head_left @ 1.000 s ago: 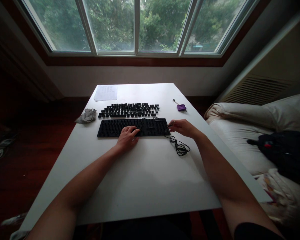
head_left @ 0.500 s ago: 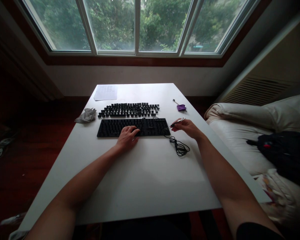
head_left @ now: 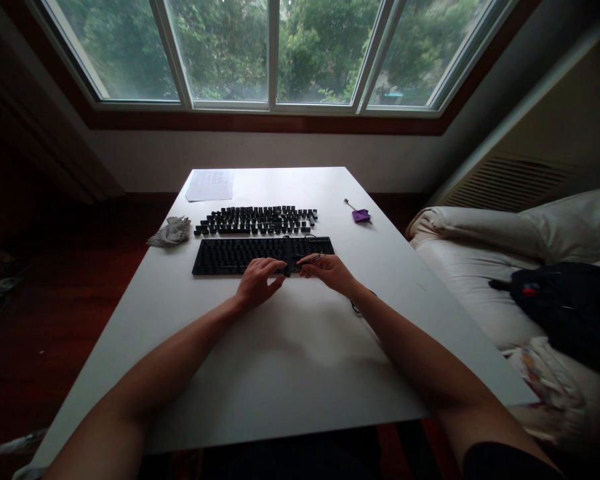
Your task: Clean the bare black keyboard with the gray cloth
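Observation:
A black keyboard (head_left: 220, 257) lies on the white table, and its front right part is partly covered by my hands. My right hand (head_left: 330, 270) is above that part, its fingers closed on a small tool with a dark handle and shiny metal (head_left: 316, 257) whose exact kind I cannot make out. Close to it, my left hand (head_left: 257, 277) brings thumb and index finger around a small dark piece (head_left: 287, 271) at the keyboard's front edge; what this is does not show clearly. Loose black keycaps (head_left: 260, 220) stand in rows just behind the keyboard.
A crumpled grey cloth (head_left: 170, 231) is left of the keycaps, with a sheet of paper (head_left: 210, 185) farther back. On the right lie a purple item (head_left: 361, 216) and a thin stick-like brush (head_left: 349, 202). A cable (head_left: 355, 307) shows partly behind my right forearm. A sofa (head_left: 460, 267) flanks the table.
My right hand has moved left with the tool, from the keyboard's right end to beside my left hand. My left hand has shifted slightly right and down, off the keys.

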Motion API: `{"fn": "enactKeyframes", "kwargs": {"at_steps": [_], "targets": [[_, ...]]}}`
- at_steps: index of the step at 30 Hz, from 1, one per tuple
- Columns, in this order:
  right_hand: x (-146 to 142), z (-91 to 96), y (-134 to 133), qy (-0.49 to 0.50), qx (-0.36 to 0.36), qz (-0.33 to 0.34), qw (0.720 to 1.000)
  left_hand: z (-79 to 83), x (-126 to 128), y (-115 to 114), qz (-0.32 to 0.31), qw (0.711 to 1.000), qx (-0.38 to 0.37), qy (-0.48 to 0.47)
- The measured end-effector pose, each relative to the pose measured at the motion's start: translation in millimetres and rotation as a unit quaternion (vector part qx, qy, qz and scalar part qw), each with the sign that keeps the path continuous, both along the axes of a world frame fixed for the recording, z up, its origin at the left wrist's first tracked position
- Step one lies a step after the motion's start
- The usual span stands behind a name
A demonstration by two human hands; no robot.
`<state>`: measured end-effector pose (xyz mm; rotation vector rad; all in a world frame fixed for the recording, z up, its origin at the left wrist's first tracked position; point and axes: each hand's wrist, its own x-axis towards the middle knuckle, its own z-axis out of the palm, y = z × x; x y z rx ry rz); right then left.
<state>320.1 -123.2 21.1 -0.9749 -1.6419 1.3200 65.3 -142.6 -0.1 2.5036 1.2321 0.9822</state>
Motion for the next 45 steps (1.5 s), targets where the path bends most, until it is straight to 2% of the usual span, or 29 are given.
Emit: {"fn": "enactKeyframes", "kwargs": {"at_steps": [12, 18, 24, 28, 32, 34, 35, 38, 40, 42, 45], "targets": [[-16.1, -10.2, -8.1, 0.017, -0.001, 0.005, 1.0, -1.3, 3.5, 0.6, -0.023, 0.999, -0.037, -0.033], [-18.0, -12.8, -6.7, 0.063, -0.035, -0.014, 0.997, 0.8, 2.6, 0.2, -0.042, 0.984, -0.108, -0.135], [-14.9, -17.0, -4.4, 0.034, -0.067, 0.016, 0.997, -3.3, -2.5, 5.5, -0.005, 0.977, -0.117, -0.181], [0.6, -13.9, 8.2, -0.037, -0.053, -0.034, 0.997, -9.1, -5.0, 9.4, 0.019, 0.973, -0.12, -0.197], [40.4, -10.4, 33.4, -0.062, -0.03, -0.155, 0.986, -12.3, -6.7, 9.8, 0.036, 0.968, -0.142, -0.204], [70.2, -13.5, 47.3, -0.135, -0.023, -0.218, 0.966, -12.5, -7.4, 9.3, 0.042, 0.967, -0.152, -0.202], [86.5, -16.4, 53.5, -0.206, -0.012, -0.249, 0.946, -12.3, -7.8, 9.0, 0.044, 0.966, -0.154, -0.202], [134.2, -27.6, 66.6, -0.434, 0.023, -0.341, 0.834, -11.3, -8.6, 8.6, 0.043, 0.966, -0.152, -0.204], [158.6, -35.5, 71.5, -0.504, 0.004, -0.372, 0.779, -10.7, -8.8, 8.6, 0.042, 0.967, -0.149, -0.204], [173.9, -42.6, 74.6, -0.521, -0.004, -0.39, 0.759, -10.5, -8.7, 8.4, 0.041, 0.967, -0.147, -0.203], [181.1, -51.1, 76.7, -0.506, 0.066, -0.394, 0.764, -10.5, -8.1, 7.7, 0.04, 0.968, -0.146, -0.2]]}}
